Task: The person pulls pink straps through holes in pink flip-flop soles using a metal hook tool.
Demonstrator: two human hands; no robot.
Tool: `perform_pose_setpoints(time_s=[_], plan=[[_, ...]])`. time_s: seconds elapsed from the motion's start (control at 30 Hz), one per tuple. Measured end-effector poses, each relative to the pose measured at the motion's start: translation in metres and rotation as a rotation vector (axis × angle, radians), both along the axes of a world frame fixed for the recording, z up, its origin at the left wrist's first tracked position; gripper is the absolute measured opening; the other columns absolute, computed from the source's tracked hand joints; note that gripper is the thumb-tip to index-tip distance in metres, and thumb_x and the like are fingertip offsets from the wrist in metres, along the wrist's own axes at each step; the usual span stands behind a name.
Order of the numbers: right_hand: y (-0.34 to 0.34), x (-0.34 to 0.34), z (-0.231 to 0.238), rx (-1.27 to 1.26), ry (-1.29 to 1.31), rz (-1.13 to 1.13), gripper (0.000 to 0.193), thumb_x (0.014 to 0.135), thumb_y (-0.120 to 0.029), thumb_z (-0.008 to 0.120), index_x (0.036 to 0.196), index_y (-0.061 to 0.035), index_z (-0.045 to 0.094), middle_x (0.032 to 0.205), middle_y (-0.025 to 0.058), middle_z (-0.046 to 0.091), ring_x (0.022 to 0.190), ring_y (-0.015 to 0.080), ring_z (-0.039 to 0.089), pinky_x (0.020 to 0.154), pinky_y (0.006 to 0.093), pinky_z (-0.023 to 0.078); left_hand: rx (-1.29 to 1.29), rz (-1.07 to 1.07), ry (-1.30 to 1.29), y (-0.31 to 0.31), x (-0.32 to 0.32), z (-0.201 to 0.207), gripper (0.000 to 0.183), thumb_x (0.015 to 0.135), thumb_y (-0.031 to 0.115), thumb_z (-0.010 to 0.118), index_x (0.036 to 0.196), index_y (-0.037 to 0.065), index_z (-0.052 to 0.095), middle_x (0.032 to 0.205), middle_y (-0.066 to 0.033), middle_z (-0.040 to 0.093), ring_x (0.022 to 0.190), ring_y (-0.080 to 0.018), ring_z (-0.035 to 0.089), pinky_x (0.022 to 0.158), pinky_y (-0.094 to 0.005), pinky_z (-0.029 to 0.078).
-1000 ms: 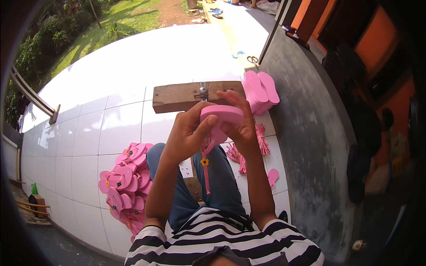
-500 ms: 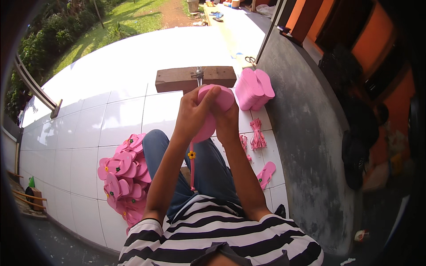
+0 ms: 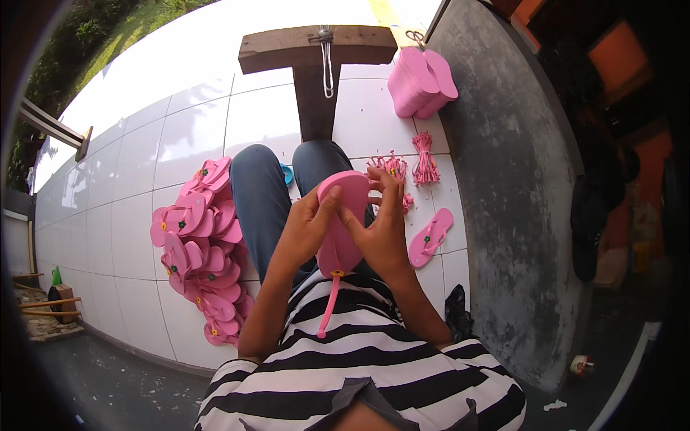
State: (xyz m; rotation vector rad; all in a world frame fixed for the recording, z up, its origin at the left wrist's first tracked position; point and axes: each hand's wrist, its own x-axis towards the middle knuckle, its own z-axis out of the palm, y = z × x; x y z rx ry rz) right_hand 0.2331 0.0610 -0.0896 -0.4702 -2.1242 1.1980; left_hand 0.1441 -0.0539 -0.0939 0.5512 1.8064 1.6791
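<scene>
Since half a second ago, the person is drawing the pink sandal sole (image 3: 343,223) down from in front of the wooden bench (image 3: 316,54) and closer to the lap, so it is now hanging over the knees in blue jeans. Both hands are holding it upright between them: the left hand (image 3: 305,230) is pressing its thumb and fingers against the sole's left edge, and the right hand (image 3: 384,230) is pinching the right edge with fingers curled. A pink strap (image 3: 329,309) with a small yellow flower is dangling from the sole's lower end over the striped shirt, looking only partly fitted. To the person's left, a pile of finished sandals (image 3: 201,251) is lying on the white tiled floor (image 3: 129,179), suggesting much work is already done. To the right, one finished sandal (image 3: 430,237) is lying flat, loose bundles of straps (image 3: 410,167) are waiting near the knee, and a stack of bare soles (image 3: 420,82) is standing by the grey wall, so plenty seems left to assemble
</scene>
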Motion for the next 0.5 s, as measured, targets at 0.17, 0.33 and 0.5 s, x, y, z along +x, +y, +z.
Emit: perform_pose_setpoints(time_s=[0.17, 0.33, 0.5], plan=[[-0.018, 0.006, -0.011, 0.482, -0.295, 0.069, 0.029, 0.082, -0.026, 0.074, 0.096, -0.004, 0.06, 0.092, 0.0112, 0.055, 0.084, 0.0272, 0.059, 0.073, 0.0373, 0.051, -0.075, 0.0, 0.08, -0.007, -0.019, -0.008, 0.034, 0.1, 0.029, 0.057, 0.114, -0.002, 0.063, 0.099, -0.0051, 0.067, 0.089, -0.0071, 0.058, 0.077, -0.0235, 0.048], [-0.037, 0.002, -0.029, 0.553, -0.311, 0.103, 0.017, 0.08, -0.016, 0.072, 0.083, -0.0029, 0.061, 0.078, 0.0102, 0.053, 0.072, 0.0268, 0.06, 0.06, 0.0388, 0.049, 0.062, 0.072, 0.444, 0.004, -0.032, -0.038, 0.029, 0.097, 0.023, 0.063, 0.108, -0.003, 0.066, 0.093, -0.0047, 0.068, 0.084, -0.0068, 0.059, 0.073, -0.0252, 0.049], [-0.02, 0.013, 0.01, 0.252, -0.297, 0.297, 0.014, 0.081, -0.012, 0.069, 0.075, -0.0031, 0.059, 0.073, 0.0101, 0.053, 0.068, 0.0265, 0.06, 0.059, 0.0391, 0.049, 0.048, 0.062, 0.031, 0.008, -0.052, -0.03, 0.033, 0.098, 0.028, 0.061, 0.105, -0.003, 0.068, 0.086, -0.0026, 0.068, 0.081, -0.0055, 0.058, 0.071, -0.0234, 0.048]])
